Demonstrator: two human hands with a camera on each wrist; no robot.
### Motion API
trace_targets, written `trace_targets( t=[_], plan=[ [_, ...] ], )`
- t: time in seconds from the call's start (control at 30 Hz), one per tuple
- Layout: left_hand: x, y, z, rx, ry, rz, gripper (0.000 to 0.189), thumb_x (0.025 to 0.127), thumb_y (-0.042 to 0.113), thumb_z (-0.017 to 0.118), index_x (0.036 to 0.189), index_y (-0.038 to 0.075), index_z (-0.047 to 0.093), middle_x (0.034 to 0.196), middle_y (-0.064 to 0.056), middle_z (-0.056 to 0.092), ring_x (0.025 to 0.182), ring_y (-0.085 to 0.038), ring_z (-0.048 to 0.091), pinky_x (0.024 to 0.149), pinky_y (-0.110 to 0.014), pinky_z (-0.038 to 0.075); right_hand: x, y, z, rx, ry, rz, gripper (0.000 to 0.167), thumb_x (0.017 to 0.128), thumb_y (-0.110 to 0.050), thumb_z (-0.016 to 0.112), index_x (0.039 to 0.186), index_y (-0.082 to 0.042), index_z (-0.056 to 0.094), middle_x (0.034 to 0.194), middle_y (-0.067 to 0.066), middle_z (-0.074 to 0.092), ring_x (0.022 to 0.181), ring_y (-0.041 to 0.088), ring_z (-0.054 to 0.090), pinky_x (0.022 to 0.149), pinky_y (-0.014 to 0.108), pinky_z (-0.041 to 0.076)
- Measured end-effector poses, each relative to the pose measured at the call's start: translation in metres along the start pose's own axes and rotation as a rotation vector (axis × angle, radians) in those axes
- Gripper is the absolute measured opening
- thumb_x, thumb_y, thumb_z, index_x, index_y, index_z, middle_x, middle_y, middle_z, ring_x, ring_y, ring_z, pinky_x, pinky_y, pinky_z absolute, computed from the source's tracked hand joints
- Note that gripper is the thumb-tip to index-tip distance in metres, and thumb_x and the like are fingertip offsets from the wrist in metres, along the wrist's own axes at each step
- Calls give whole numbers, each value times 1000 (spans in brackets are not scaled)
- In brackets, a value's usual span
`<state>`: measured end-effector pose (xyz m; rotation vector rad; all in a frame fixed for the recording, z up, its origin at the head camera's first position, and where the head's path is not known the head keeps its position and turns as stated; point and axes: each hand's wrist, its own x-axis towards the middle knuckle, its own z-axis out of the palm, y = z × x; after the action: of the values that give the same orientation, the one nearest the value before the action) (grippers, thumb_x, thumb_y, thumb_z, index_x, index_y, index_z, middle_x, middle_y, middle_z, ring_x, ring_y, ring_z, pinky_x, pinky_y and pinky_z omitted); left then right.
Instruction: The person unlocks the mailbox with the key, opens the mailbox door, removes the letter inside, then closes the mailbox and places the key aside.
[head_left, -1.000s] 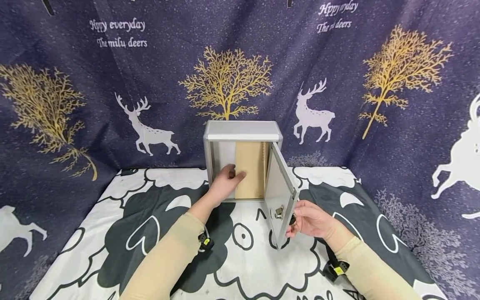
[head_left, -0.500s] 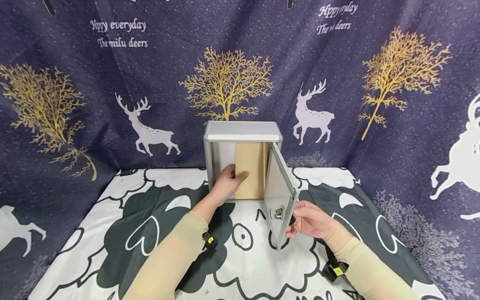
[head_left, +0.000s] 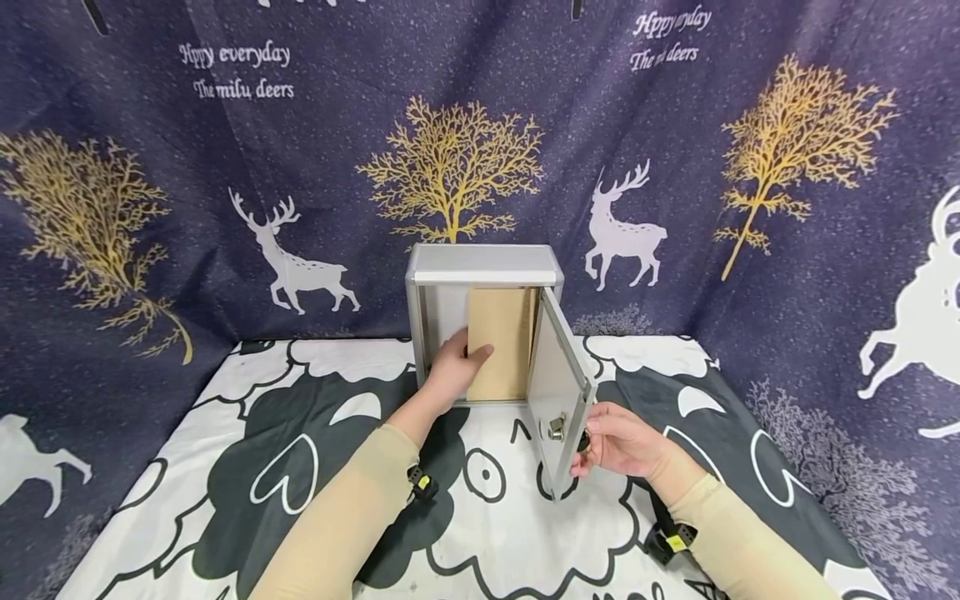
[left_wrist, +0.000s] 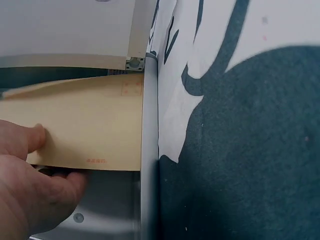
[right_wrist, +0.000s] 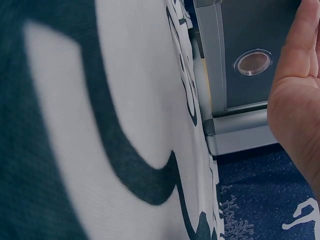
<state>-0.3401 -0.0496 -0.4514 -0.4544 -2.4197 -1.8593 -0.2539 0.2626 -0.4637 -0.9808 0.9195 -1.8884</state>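
A grey metal box (head_left: 487, 260) stands upright at the back of the table, its hinged door (head_left: 558, 375) swung out to the right. Inside leans a tan paper envelope (head_left: 506, 342); small red print shows on the envelope (left_wrist: 107, 125) in the left wrist view. My left hand (head_left: 453, 367) reaches into the box and pinches the envelope's left edge, thumb on the front face and fingers behind. At the door's free edge, beside the lock (head_left: 557, 427), my right hand (head_left: 618, 437) holds the door, with some fingertips hidden behind it.
A black-and-white cartoon cloth (head_left: 525, 542) covers the table. Dark blue fabric (head_left: 337, 167) with printed deer and gold trees hangs behind and at both sides. A round window (right_wrist: 253, 63) sits in the outer face of the door.
My left hand has closed its thumb onto the envelope, which has shifted slightly forward, out toward the box's opening. The right hand and the door keep their place.
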Motion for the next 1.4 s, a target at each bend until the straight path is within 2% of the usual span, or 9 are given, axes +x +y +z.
trace_targets(
  t=[0.3,0.4,0.5,0.7,0.8,1.0,1.33,1.4],
  plan=[
    [-6,1,-1,0,-21,-7,52,116,28,65,161,4,55,152,-20,65,136,-35,63,112,-55,53,1,2,0,3,-19,-6,42,117,-4,39,137,-4,76,120,13,82,111,20,80,99,38,64],
    [-8,2,-3,6,-10,-8,56,116,30,65,164,3,52,157,-21,61,141,-38,60,114,-57,51,1,2,-1,12,-20,-3,41,117,-4,39,137,-3,76,120,14,82,111,20,80,99,37,65],
    [-11,1,-4,6,2,-3,58,116,30,64,165,3,50,157,-22,61,139,-38,61,113,-57,52,1,2,-2,9,-17,-4,42,117,-4,38,137,-4,76,120,13,82,111,20,80,99,37,64],
    [-13,1,-7,-10,18,14,55,115,31,66,162,5,55,147,-19,67,123,-33,69,103,-52,57,1,1,-2,17,-15,-3,40,118,-5,40,137,-4,76,120,14,82,111,20,80,99,38,64],
    [-16,3,-9,-18,23,18,53,115,32,67,161,7,57,145,-17,70,121,-32,71,101,-51,59,1,1,-2,20,-16,-4,40,118,-5,41,138,-4,75,120,14,82,111,20,80,99,38,65],
    [-24,6,-12,-37,22,48,48,115,29,67,155,5,60,130,-17,76,110,-30,77,91,-47,64,0,1,-2,21,-18,-6,40,118,-5,40,139,-3,74,121,15,82,111,20,80,99,38,64],
    [-42,20,-27,-52,-16,79,38,115,26,67,146,4,66,127,-16,78,110,-32,80,88,-44,68,-1,0,-2,24,-28,-11,41,119,-5,40,142,-1,72,122,15,82,113,21,80,103,40,63],
    [-47,22,-33,-40,-13,85,35,114,26,68,143,4,67,120,-15,79,105,-30,80,86,-41,67,-1,0,-2,26,-25,-9,41,118,-4,39,142,-1,73,122,15,82,113,20,80,103,41,63]
  ],
)
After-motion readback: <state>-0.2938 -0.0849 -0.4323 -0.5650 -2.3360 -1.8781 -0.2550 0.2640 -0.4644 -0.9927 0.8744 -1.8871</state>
